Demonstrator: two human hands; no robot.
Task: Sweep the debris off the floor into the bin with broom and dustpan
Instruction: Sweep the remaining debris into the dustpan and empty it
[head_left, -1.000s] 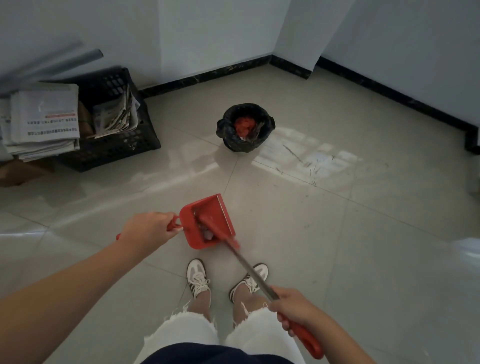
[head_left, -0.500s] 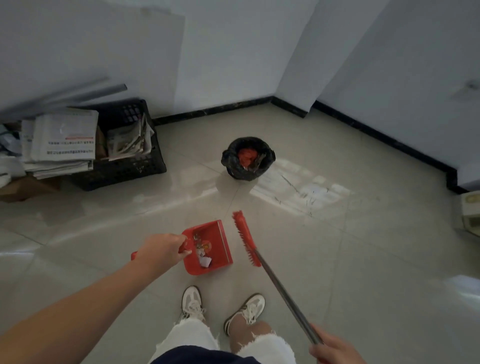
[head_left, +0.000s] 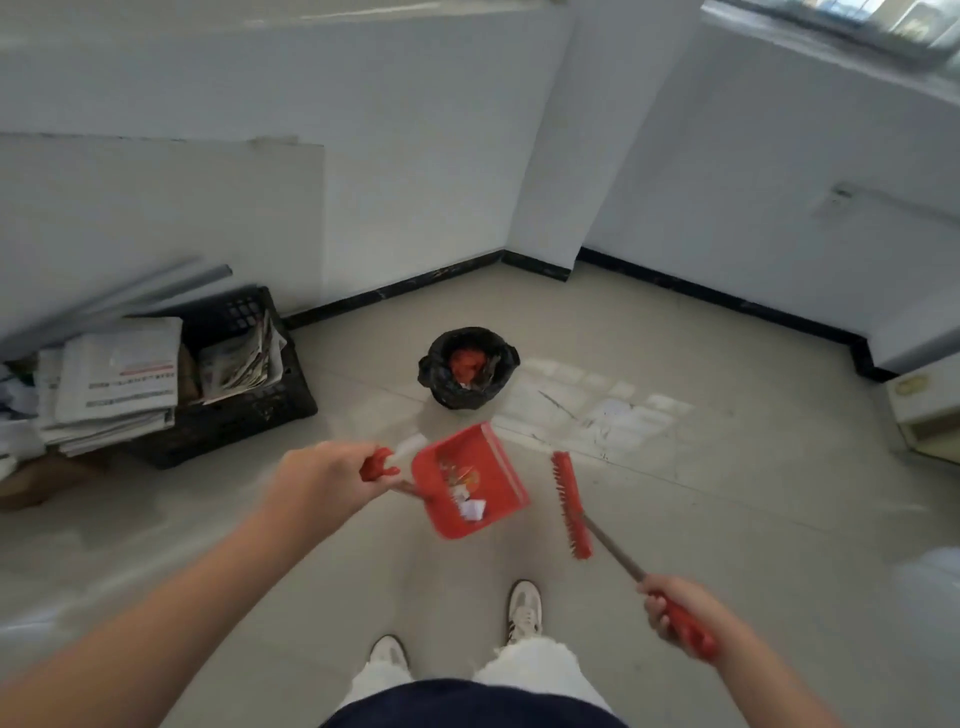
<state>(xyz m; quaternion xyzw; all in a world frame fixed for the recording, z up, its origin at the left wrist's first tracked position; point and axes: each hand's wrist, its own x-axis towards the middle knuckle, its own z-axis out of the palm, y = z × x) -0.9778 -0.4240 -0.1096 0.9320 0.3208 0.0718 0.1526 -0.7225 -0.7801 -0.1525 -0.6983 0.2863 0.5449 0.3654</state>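
Note:
My left hand (head_left: 324, 480) grips the red handle of a red dustpan (head_left: 483, 467), which hangs above the floor. Bits of paper debris (head_left: 470, 506) lie in the pan's lower part. My right hand (head_left: 675, 608) grips the red end of a broom handle; its metal shaft runs up and left to the red broom head (head_left: 570, 504), held clear of the pan on its right. A small bin (head_left: 467, 369) lined with a black bag stands on the floor just beyond the dustpan, with red rubbish inside.
A black crate (head_left: 244, 410) with newspapers stands at the left by the wall, beside a stack of newspapers (head_left: 114, 387). A pale box (head_left: 924, 410) sits at the right edge. My two shoes (head_left: 524, 608) stand on the tiled floor below the pan.
The broom has left the dustpan and swung out to the right. My left hand has lifted the pan with the debris in it and brought it nearer the bin.

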